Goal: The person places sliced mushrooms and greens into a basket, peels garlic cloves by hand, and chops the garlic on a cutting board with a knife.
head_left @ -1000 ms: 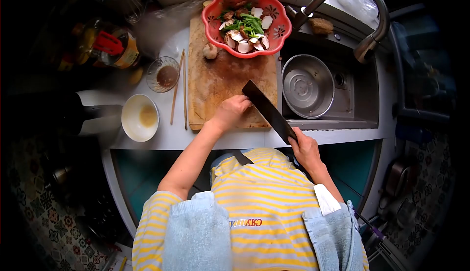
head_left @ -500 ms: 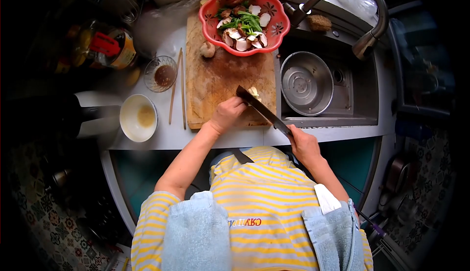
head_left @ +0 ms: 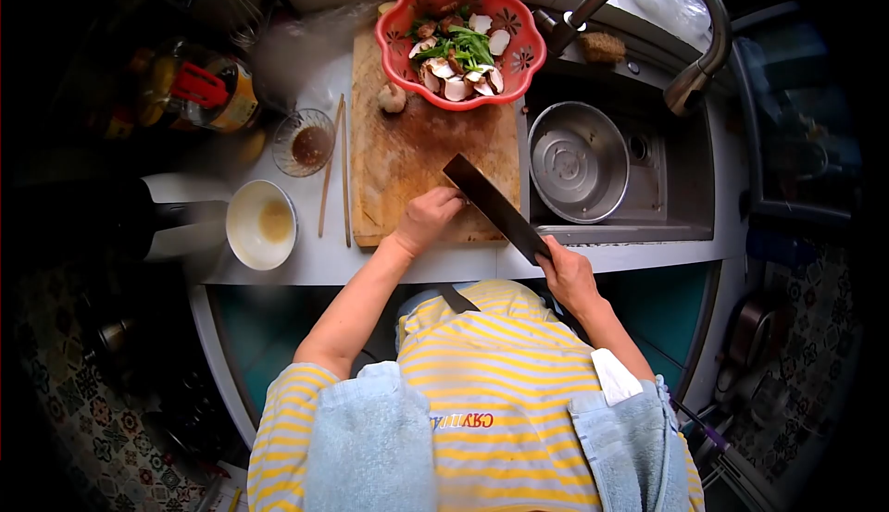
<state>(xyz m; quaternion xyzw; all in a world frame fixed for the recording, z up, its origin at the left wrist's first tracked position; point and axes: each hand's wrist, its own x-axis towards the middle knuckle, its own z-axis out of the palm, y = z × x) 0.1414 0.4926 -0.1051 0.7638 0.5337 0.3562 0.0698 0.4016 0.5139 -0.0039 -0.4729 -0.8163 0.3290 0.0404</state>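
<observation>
My right hand (head_left: 569,276) is wrapped round the handle of a dark, broad-bladed cleaver (head_left: 497,208). The blade slants up and left over the lower right of a wooden cutting board (head_left: 384,165), its flat face showing. Close against the blade's left side, my left hand (head_left: 431,218) is closed with its fingertips bunched; a small pale bit shows there, too small to name. Whatever lies under the blade is hidden. Higher on the board sits a garlic bulb (head_left: 392,97), beside a red scalloped bowl (head_left: 400,66) of cut mushrooms (head_left: 457,89) and green leaves (head_left: 468,47).
On the right, a metal basin (head_left: 579,162) stands in the sink (head_left: 681,206) under a curved faucet (head_left: 713,21). Left of the board lie chopsticks (head_left: 345,179), a glass bowl (head_left: 304,142) with brown sauce and a white bowl (head_left: 261,225) with some liquid. A scrubber (head_left: 602,47) rests behind the sink.
The cleaver has turned so that its broad face shows more, and it now covers the pale slices seen beside it earlier. My left hand has stayed almost in place.
</observation>
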